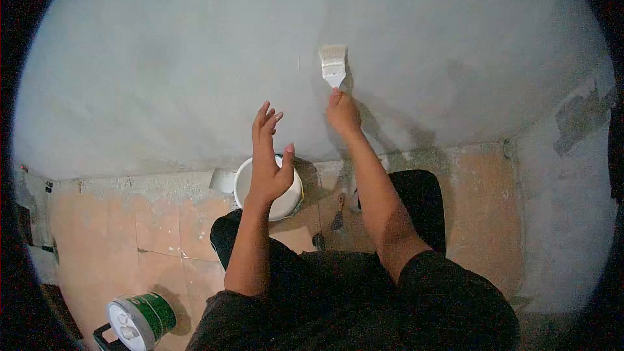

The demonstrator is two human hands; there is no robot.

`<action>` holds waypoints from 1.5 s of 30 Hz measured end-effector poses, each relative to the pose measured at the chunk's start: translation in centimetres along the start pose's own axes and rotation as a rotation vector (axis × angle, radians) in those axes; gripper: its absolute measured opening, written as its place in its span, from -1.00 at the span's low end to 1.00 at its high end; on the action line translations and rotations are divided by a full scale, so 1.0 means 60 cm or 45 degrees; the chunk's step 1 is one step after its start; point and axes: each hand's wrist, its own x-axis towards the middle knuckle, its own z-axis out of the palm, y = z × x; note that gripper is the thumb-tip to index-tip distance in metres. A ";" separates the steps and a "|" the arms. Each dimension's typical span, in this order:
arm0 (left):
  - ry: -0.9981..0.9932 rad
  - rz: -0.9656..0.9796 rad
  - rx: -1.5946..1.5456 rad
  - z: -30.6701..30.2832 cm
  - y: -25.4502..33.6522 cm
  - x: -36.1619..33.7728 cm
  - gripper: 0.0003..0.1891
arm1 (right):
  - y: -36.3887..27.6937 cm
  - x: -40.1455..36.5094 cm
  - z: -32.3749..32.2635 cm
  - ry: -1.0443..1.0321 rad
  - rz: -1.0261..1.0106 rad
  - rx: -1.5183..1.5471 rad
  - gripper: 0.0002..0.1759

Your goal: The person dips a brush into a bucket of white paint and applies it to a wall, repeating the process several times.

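Right hand grips a brush (seemingly touching the wall); left hand spread, empty.

No lettering you can read anywhere, green-and-white label on the tub near your feet, too blurred to make out

The white flat bristle paintbrush is showing pale against the dull grey plastered wall. The round white plastic bucket is contrasting with mottled orange-tan floor tiles. The green-and-white round tin is showing banded labelling. The person is wearing black clothing.
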 end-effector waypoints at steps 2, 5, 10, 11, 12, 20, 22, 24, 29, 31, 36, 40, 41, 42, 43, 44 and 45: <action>-0.032 -0.039 -0.018 -0.001 0.001 -0.003 -0.52 | 0.046 0.015 0.053 -0.065 0.080 0.003 -0.47; -0.054 -0.061 0.002 0.001 -0.001 -0.007 -0.52 | 0.058 -0.019 0.055 -0.217 0.138 0.036 -0.49; -0.111 -0.113 -0.012 0.011 -0.013 -0.011 -0.52 | 0.125 -0.037 0.124 -0.295 0.252 0.056 -0.60; -0.116 -0.120 -0.011 0.012 -0.014 -0.011 -0.52 | 0.129 -0.044 0.127 -0.286 0.237 0.005 -0.64; -0.132 -0.130 -0.013 0.011 -0.012 -0.008 -0.51 | 0.149 -0.037 0.144 -0.391 0.060 -0.170 -0.68; -0.244 -0.127 0.086 0.024 -0.025 -0.007 -0.52 | 0.283 -0.080 0.254 -0.457 0.318 -0.209 -0.54; -0.286 -0.142 0.113 0.028 -0.030 -0.006 -0.52 | 0.290 -0.093 0.229 -0.699 0.554 -0.120 -0.55; -0.311 -0.114 0.146 0.032 -0.032 -0.009 -0.52 | 0.306 -0.109 0.197 -0.938 0.783 -0.024 -0.55; -0.408 -0.209 0.107 0.040 -0.030 -0.008 -0.48 | 0.303 -0.096 0.172 -0.471 0.508 0.170 -0.56; -0.441 -0.121 0.209 0.046 -0.053 -0.014 -0.47 | 0.211 -0.055 0.104 -0.256 0.646 0.280 -0.49; -0.756 -0.309 0.455 0.040 -0.086 -0.032 -0.39 | 0.069 -0.043 -0.038 -0.203 0.369 0.455 -0.40; -0.974 -0.493 0.575 0.018 -0.098 -0.050 -0.39 | -0.004 -0.081 -0.133 -0.248 0.168 0.655 -0.42; -1.055 -0.529 0.638 0.011 -0.102 -0.052 -0.41 | -0.018 -0.084 -0.145 -0.255 0.106 0.789 -0.46; -1.071 -0.524 0.653 0.002 -0.103 -0.057 -0.42 | -0.031 -0.089 -0.157 -0.262 0.048 0.922 -0.51; -1.081 -0.542 0.610 -0.009 -0.107 -0.062 -0.42 | -0.043 -0.097 -0.168 -0.282 0.055 0.919 -0.51; -1.097 -0.565 0.616 -0.018 -0.111 -0.065 -0.43 | -0.055 -0.104 -0.175 -0.374 0.037 1.012 -0.51; -1.114 -0.590 0.623 -0.030 -0.115 -0.069 -0.43 | -0.062 -0.109 -0.172 -0.469 0.022 1.106 -0.52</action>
